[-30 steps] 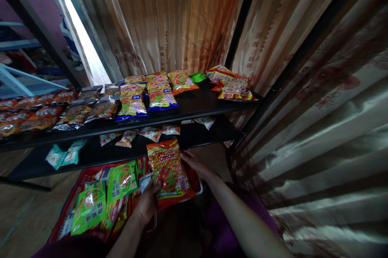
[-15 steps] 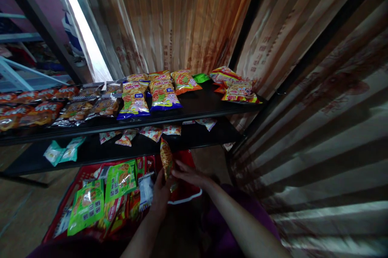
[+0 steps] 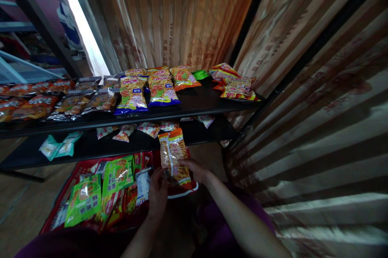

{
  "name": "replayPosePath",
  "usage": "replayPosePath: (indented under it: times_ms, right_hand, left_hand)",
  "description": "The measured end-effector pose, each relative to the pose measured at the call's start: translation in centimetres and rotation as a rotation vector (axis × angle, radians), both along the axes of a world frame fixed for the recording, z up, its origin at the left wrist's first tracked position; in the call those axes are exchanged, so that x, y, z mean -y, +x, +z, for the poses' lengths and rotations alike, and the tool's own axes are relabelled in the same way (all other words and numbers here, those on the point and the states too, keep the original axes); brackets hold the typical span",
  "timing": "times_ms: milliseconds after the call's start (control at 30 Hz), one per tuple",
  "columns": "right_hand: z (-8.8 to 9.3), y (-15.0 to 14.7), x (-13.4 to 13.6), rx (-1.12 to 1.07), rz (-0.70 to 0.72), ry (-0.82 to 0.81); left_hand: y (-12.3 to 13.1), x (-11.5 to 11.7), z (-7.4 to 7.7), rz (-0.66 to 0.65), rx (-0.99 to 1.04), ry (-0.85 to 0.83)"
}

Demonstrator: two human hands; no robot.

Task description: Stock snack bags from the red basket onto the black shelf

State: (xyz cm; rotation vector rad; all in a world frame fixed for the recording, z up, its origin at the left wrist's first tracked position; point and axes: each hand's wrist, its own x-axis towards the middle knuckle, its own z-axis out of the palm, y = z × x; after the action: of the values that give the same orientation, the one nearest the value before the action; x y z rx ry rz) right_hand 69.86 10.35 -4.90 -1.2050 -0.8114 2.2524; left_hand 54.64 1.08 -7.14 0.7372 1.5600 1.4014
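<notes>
I hold an orange snack bag (image 3: pixel 175 156) upright above the red basket (image 3: pixel 74 177), its back seam facing me. My left hand (image 3: pixel 158 188) pinches its lower edge at 7 o'clock, and my right hand (image 3: pixel 195 170) grips the side at 4 o'clock. The bag sits just below the lower shelf (image 3: pixel 91 149). Green packets (image 3: pixel 118 175) lie in the basket at 9 o'clock.

Snack packets (image 3: pixel 18 106) cut off at left (print unreadable)
</notes>
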Motion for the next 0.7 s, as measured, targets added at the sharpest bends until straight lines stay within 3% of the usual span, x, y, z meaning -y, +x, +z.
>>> replayPosePath:
  times_ms: [67,133,400,700]
  right_hand:
    - [0.5,0.0,-0.2,-0.040,-0.028,-0.077]
    - [0.7,0.1,-0.3,-0.066,-0.056,-0.118]
    - [0.4,0.3,-0.5,-0.122,-0.069,-0.202]
    - [0.1,0.5,-0.6,-0.201,-0.061,-0.185]
  left_hand:
    - [-1.3,-0.2,-0.1,0.080,0.073,-0.051]
    - [-2.2,-0.3,0.2,0.078,0.131,-0.108]
    - [-2.0,0.2,2.6,-0.176,0.308,-0.127]
    - [-1.6,0.5,2.1,-0.071,0.433,-0.108]
